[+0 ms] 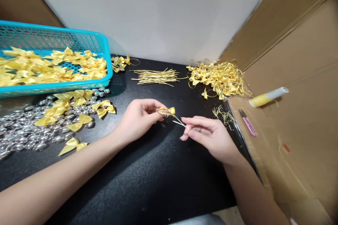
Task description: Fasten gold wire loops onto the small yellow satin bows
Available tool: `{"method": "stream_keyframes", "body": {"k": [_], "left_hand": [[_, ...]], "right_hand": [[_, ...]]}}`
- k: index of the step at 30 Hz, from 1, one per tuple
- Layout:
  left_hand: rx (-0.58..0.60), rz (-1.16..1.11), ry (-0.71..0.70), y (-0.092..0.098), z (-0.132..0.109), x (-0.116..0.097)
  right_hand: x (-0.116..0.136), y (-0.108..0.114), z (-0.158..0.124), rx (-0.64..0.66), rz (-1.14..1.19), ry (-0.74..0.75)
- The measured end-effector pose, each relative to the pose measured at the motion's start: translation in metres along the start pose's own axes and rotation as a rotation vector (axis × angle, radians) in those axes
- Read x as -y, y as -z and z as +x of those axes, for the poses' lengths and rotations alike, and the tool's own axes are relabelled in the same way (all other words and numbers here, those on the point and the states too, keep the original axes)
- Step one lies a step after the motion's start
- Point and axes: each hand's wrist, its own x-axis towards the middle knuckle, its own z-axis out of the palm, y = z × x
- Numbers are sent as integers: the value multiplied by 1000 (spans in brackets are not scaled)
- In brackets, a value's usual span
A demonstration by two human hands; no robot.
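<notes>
Over the middle of the black table, my left hand (pixel 142 117) pinches a small yellow ribbon bow (pixel 171 111) between thumb and fingers. From the bow, thin gold cord (pixel 180 121) runs down to the right. The fingertips of my right hand (pixel 207 135) are closed on the cord's end. Part of the bow is covered by the left fingers, and whether a bead sits with it I cannot tell. Beyond the hands lies a bundle of cut gold cords (pixel 155 76). Loose yellow bows (pixel 79 123) rest among silver beads (pixel 39 137) to the left.
A turquoise basket (pixel 108 59) of yellow bows stands at the back left. Bows with cord loops form a pile (pixel 216 77) at the back right, near cord scraps (pixel 224 116). Pink thread snips (pixel 248 123) and a yellow-white tube (pixel 269 97) lie on cardboard at right.
</notes>
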Motion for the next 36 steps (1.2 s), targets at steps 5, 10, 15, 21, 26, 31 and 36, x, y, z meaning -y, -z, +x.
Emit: {"method": "stream_keyframes", "body": {"k": [5, 10, 15, 21, 26, 31, 36], "left_hand": [[-13, -95, 19, 1, 2, 1], [123, -272, 167, 7, 11, 10], [182, -305, 258, 13, 16, 11], [183, -249, 241, 15, 15, 4], [183, -249, 243, 12, 14, 6], [274, -337, 279, 5, 13, 9], [375, -490, 318, 5, 12, 9]], "right_hand": [[-10, -4, 5, -71, 115, -231], [-14, -6, 8, -111, 150, -293], [-16, -5, 8, -29, 195, -304], [-21, -2, 11, -60, 267, -306], [-20, -7, 12, -49, 285, -278], [-24, -18, 13, -29, 364, -142], [-37, -21, 19, -86, 429, -159]]}}
